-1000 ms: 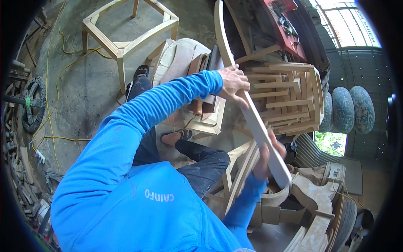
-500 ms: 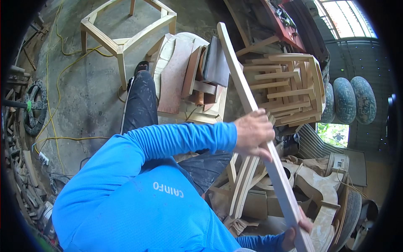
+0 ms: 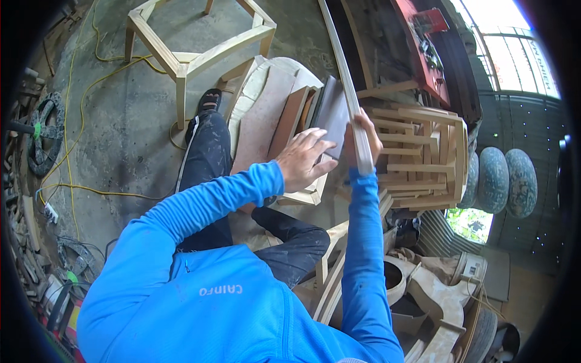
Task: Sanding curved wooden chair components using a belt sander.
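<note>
My right hand (image 3: pixel 367 136) grips the near end of a long, slightly curved wooden strip (image 3: pixel 347 81), which points away from me past the top edge of the picture. To its left, my left hand (image 3: pixel 304 161) is off the strip, fingers spread and nothing in them. That hand hovers by a dark grey smooth panel (image 3: pixel 331 118) tilted on edge; whether it touches the panel I cannot tell. Upright wooden boards (image 3: pixel 287 121) stand beside the panel on a low wooden work stand with a pale rounded top (image 3: pixel 249 100).
A hexagonal wooden frame on legs (image 3: pixel 224 55) stands at the far left. Yellow cable (image 3: pixel 71 163) runs over the concrete floor. Stacked wooden frames (image 3: pixel 423 163) lie right, with rounded grey-blue rolls (image 3: pixel 491 181) behind. Curved wooden parts (image 3: pixel 436 296) fill the near right.
My left hand has let go of the strip and moved left, opening beside the grey panel. My right hand has come up and forward with the strip, which has slid away from me.
</note>
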The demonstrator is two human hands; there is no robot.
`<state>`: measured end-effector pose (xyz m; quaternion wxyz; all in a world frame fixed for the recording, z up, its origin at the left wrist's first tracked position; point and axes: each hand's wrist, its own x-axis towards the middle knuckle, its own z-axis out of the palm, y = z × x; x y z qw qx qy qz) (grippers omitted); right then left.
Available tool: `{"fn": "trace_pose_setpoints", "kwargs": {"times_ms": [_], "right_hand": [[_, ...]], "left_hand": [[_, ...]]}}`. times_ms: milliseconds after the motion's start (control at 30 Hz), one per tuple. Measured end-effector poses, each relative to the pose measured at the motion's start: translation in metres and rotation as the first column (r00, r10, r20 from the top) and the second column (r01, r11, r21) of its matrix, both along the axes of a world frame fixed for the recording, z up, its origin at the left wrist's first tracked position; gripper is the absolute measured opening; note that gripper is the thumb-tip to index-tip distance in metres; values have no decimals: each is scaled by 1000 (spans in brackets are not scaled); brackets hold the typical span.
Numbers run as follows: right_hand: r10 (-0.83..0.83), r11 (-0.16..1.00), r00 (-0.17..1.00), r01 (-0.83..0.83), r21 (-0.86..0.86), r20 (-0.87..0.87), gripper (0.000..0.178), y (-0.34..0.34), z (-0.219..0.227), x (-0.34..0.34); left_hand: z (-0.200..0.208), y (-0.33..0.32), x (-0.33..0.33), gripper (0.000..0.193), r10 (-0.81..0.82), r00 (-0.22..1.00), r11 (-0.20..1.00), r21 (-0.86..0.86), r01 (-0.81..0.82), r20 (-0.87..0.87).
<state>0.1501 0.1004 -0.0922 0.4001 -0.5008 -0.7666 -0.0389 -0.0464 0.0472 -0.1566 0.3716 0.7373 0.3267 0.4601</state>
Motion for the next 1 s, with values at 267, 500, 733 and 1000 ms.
{"fn": "trace_pose_setpoints", "kwargs": {"times_ms": [267,500,733,1000], "right_hand": [[-30,988,998,38,-148,53,35,22,11,-11],[-42,972,996,60,-229,82,30,-203,106,-13],[-367,803,928,347,-484,55,23,-449,235,-33],[-642,697,661,293,-654,-389,61,-584,348,-21]], "left_hand": [[6,4,-15,51,-30,999,999,-26,29,-18],[36,17,16,83,62,993,957,289,-30,-100],[79,10,65,71,-200,840,719,507,475,-504],[116,-129,112,32,-381,914,705,596,384,-137]]}}
